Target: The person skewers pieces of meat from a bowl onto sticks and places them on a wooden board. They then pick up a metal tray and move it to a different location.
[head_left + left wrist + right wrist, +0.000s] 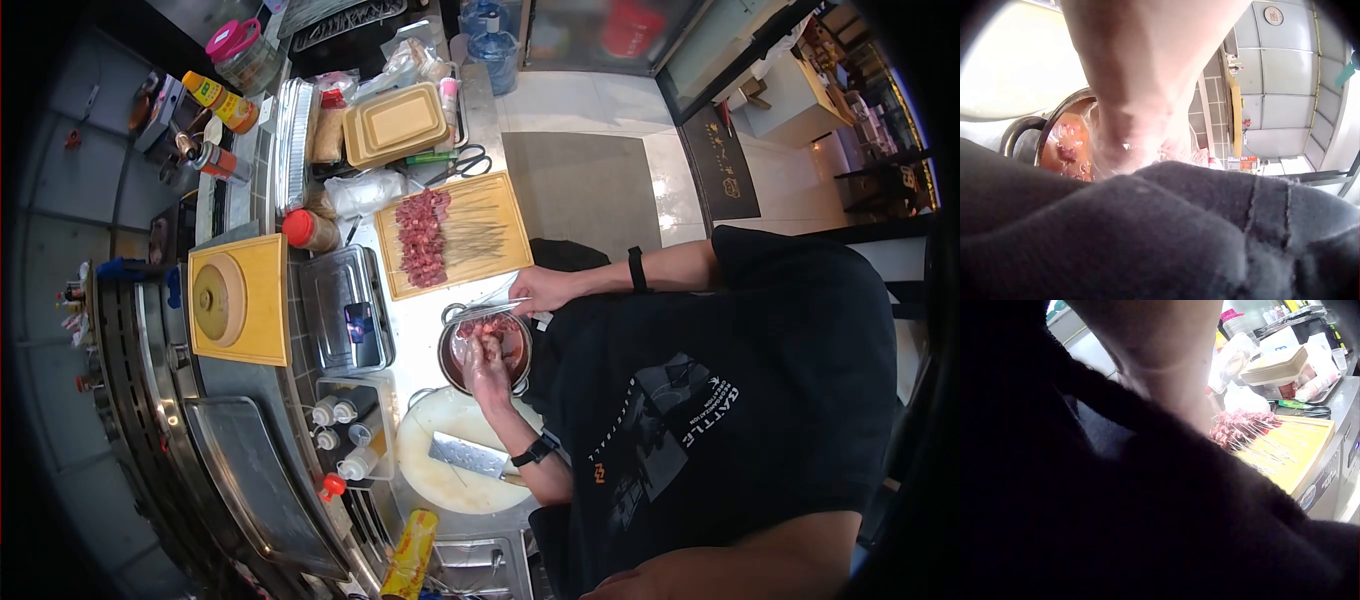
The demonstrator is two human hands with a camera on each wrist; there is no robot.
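Note:
In the head view my left hand [486, 374], in a clear plastic glove, reaches into a metal pot [530, 372] with its fingers among chunks of raw red meat [497, 326]. I cannot tell whether those fingers grip a piece. My right hand [545, 289] holds several thin pale skewers [490, 309] over the pot's rim. Beyond the pot, a yellow board [478, 262] bears a row of threaded meat skewers [422, 238], their bare sticks towards the right. The left wrist view shows reddish liquid and meat in the pot [1040, 150]; sleeves and forearms hide much of both wrist views.
Beside the pot lies a round pale chopping board [425, 470] with a cleaver [468, 454] on it. A lidded steel tray [340, 275], squeeze bottles [357, 462] in a bin, a red-capped jar [312, 231] and black scissors [470, 162] stand or lie around.

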